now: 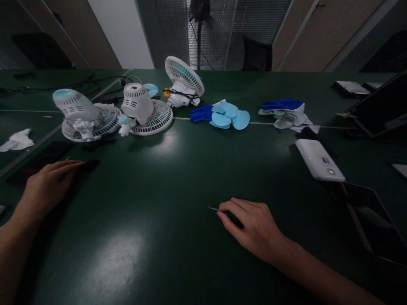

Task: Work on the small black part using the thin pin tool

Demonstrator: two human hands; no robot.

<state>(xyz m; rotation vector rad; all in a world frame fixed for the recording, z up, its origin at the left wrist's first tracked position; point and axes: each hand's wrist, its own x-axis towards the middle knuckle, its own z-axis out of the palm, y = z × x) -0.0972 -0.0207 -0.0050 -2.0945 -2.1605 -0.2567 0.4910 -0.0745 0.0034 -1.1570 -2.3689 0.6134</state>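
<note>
My right hand (251, 226) rests on the dark green table (178, 178), fingers closed around a thin tool with a dark handle and a metal tip (212, 208) pointing left, likely a screwdriver. My left hand (47, 186) lies flat at the left, fingers stretched toward a dark object (90, 164). Three small white and light-blue fans (81, 116) (144, 108) (184, 82) lie at the back left. A light-blue fan blade (227, 116) lies beside a blue glove (200, 113) at the back middle.
A second blue glove on clear parts (282, 111) lies at the back right. A white power bank (319, 160) and dark tablets (375, 224) occupy the right side. A crumpled white tissue (17, 141) lies far left. Cables run along the back left. A standing fan (200, 25) is behind the table.
</note>
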